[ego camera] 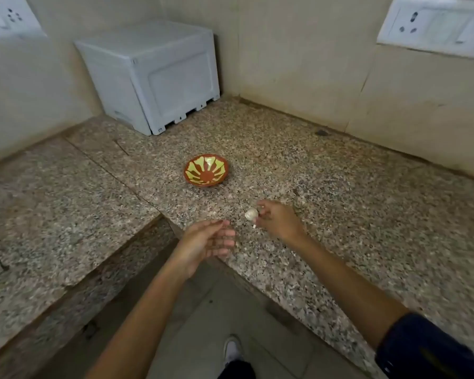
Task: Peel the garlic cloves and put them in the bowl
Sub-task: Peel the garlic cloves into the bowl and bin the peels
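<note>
Right grip [274,218] pinches garlic [251,214]; left hand [207,242] hovers, fingers extended.

Your single head view looks steeply down and forward, close over the counter corner [326,187], wide-angle; floor at lower centre.

Bowl [207,174] on counter [340,214], garlic [251,214] seemingly nearer, right.

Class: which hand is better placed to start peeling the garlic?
Left, probably. The left hand is open and near, while the right hand already holds the garlic steady.
</note>
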